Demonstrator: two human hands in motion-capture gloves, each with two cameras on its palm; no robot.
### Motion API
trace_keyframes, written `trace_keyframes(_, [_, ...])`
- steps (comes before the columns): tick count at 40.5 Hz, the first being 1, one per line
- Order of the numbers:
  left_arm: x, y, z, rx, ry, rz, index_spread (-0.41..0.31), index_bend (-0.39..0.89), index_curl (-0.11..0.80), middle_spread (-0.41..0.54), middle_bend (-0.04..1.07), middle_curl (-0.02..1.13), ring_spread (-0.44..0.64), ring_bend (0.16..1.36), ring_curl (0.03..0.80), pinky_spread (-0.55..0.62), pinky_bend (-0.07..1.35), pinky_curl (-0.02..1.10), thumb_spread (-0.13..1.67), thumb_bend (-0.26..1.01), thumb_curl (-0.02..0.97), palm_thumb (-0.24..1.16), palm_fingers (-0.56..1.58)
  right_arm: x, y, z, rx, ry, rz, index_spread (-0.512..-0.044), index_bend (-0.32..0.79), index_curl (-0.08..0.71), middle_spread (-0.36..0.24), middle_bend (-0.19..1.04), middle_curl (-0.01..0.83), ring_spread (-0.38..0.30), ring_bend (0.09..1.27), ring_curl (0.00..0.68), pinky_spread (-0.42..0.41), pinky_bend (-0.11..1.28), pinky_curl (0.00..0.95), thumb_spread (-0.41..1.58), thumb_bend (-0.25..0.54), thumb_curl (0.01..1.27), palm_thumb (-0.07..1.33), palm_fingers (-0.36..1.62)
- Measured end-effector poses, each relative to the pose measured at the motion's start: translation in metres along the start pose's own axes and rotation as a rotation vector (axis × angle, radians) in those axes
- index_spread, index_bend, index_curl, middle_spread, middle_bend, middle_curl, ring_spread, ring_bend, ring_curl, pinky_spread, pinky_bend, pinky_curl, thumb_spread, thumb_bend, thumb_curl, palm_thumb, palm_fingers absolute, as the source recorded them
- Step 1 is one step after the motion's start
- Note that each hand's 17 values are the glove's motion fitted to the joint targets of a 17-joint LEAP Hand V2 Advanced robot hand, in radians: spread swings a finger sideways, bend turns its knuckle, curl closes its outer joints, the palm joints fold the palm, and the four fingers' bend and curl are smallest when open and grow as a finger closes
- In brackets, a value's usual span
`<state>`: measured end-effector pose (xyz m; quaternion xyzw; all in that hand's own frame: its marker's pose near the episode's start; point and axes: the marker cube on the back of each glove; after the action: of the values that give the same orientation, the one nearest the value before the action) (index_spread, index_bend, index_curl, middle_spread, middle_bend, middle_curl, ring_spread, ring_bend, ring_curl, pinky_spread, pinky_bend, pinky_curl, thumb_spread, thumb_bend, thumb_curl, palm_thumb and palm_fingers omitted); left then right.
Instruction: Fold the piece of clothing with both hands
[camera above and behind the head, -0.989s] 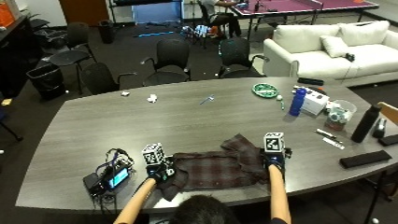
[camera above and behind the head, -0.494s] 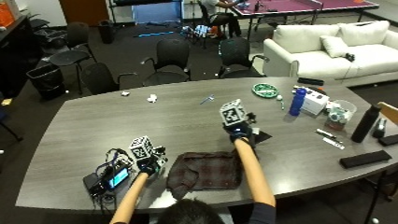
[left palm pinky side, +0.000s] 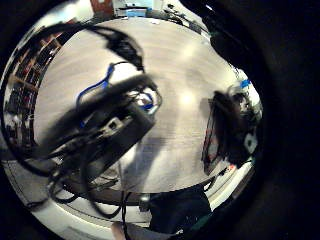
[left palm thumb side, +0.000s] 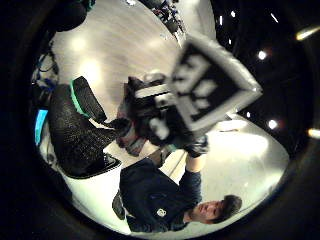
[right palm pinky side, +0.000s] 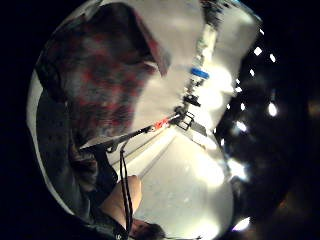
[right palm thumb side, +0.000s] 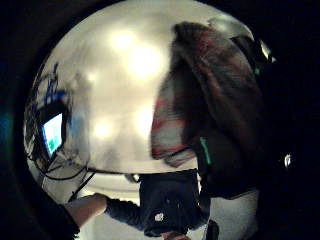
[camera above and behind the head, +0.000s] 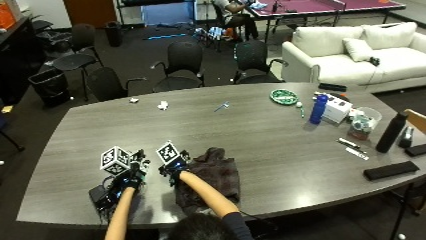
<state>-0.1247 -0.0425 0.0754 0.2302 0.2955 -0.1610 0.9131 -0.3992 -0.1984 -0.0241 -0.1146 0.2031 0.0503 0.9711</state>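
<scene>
A dark plaid garment (camera above and behind the head: 210, 177) lies bunched in a folded heap on the grey table (camera above and behind the head: 266, 130), near the edge closest to the person. The right hand (camera above and behind the head: 172, 172) sits at the heap's left side, its forearm crossing over the cloth from the person's body. The right palm views show the red-and-dark checked fabric (right palm pinky side: 100, 70) filling much of the picture, close under that palm, with a fold (right palm thumb side: 210, 95) rising right beside it; whether the fingers pinch the cloth or merely rest against it cannot be told.

The left hand (camera above and behind the head: 130, 177) is just beside the right one, further left and off the garment, over a small black device with cables (camera above and behind the head: 103, 195) that lies near the table's near-left corner. Its fingers cannot be made out either. From the left palm, the device and its blue cable (left palm pinky side: 110, 125) loom close, with bare table beyond.

Far across the table stand a blue bottle (camera above and behind the head: 319, 108), a white box (camera above and behind the head: 337, 111), a green patterned plate (camera above and behind the head: 284, 96) and a tall black bottle (camera above and behind the head: 390, 132); a flat black case (camera above and behind the head: 390, 171) lies near the right edge.
</scene>
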Motion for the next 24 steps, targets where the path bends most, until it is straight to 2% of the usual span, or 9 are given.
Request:
trace_keyframes(3, [-0.005, 0.012, -0.015, 0.013, 0.02, -0.023, -0.082, 0.23, 0.462, 0.078, 0.16, 0.26, 0.21, 0.45, 0.32, 0.13, 0.23, 0.36, 1.41, 0.09, 0.436, 0.5, 0.5, -0.015, 0.01, -0.002, -0.06, -0.036, -0.083, -0.238, 0.04, 0.345, -0.207, 0.4, 0.539, -0.245, 0.73, 0.471, -0.358, 0.7, 0.422, 0.92, -0.049, 0.5, 0.77, 1.21])
trace_keyframes(6, [-0.005, 0.03, -0.036, 0.018, 0.037, -0.05, -0.084, 0.24, 0.465, 0.073, 0.16, 0.27, 0.2, 0.45, 0.319, 0.12, 0.21, 0.36, 1.41, 0.09, 0.444, 0.51, 0.52, -0.022, 0.003, -0.015, 0.023, -0.08, -0.167, -0.227, 0.05, 0.326, -0.193, 0.4, 0.537, -0.24, 0.72, 0.468, -0.349, 0.71, 0.422, 1.0, -0.047, 0.47, 0.71, 1.19])
trace_keyframes(9, [-0.012, 0.033, -0.045, 0.016, 0.045, -0.075, -0.085, 0.23, 0.465, 0.07, 0.15, 0.27, 0.19, 0.44, 0.319, 0.11, 0.2, 0.36, 1.41, 0.09, 0.451, 0.52, 0.53, -0.014, -0.013, -0.031, 0.115, -0.112, -0.229, -0.221, 0.07, 0.312, -0.185, 0.4, 0.535, -0.231, 0.71, 0.463, -0.347, 0.71, 0.421, 1.06, -0.034, 0.45, 0.69, 1.19])
trace_keyframes(13, [-0.008, 0.035, -0.051, 0.006, 0.032, -0.087, -0.085, 0.22, 0.465, 0.068, 0.15, 0.27, 0.18, 0.43, 0.318, 0.1, 0.21, 0.36, 1.41, 0.09, 0.462, 0.53, 0.53, 0.028, 0.013, -0.046, 0.093, -0.159, -0.204, -0.218, 0.1, 0.306, -0.179, 0.39, 0.53, -0.228, 0.7, 0.457, -0.338, 0.7, 0.417, 1.12, -0.016, 0.43, 0.68, 1.2])
trace_keyframes(17, [0.004, 0.037, -0.055, -0.003, 0.006, -0.077, -0.086, 0.21, 0.466, 0.066, 0.14, 0.27, 0.18, 0.43, 0.319, 0.09, 0.21, 0.37, 1.41, 0.08, 0.467, 0.53, 0.55, 0.068, 0.017, -0.056, 0.314, -0.269, -0.13, -0.214, 0.11, 0.302, -0.171, 0.38, 0.529, -0.218, 0.68, 0.452, -0.335, 0.69, 0.412, 1.16, -0.005, 0.42, 0.71, 1.21])
trace_keyframes(24, [0.027, 0.038, -0.053, -0.026, -0.012, -0.043, -0.087, 0.21, 0.47, 0.065, 0.14, 0.27, 0.18, 0.42, 0.322, 0.09, 0.2, 0.37, 1.42, 0.08, 0.477, 0.53, 0.54, 0.102, 0.014, -0.046, 0.383, -0.362, -0.086, -0.208, 0.11, 0.302, -0.154, 0.37, 0.522, -0.207, 0.66, 0.447, -0.318, 0.68, 0.407, 1.19, -0.001, 0.42, 0.76, 1.2])
